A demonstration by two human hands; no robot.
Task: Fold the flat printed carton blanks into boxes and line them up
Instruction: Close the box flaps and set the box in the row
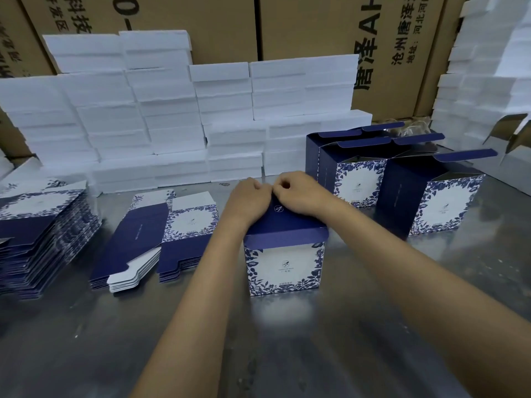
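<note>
- Centre of a steel worktable (316, 354): a blue-and-white printed carton (283, 262) stands upright, floral front panel w/ logo facing the camera, navy top flap folded flat over it.
- Both hands meet at the flap's far edge: left hand (248, 201) w/ fingers curled down over the flap, right hand (298, 193) w/ fingertips bunched in a narrow pinch at the rim. Likely tucking the closure tab home; the tab itself is hidden behind the knuckles.
- Forearms bracket the carton, prob. to steady it while the flap goes in.
- Right rear: three finished boxes (431, 196) stand close together, top flaps up and open, evidently the line-up the task asks for.
- Left: flat blanks (155, 239) fanned in short stacks, w/ a taller stack (37, 234) at the table edge, near enough to reach.
- Behind: walls of white foam trays (161, 119) against brown shipping cartons (287, 24) w/ printed characters.
</note>
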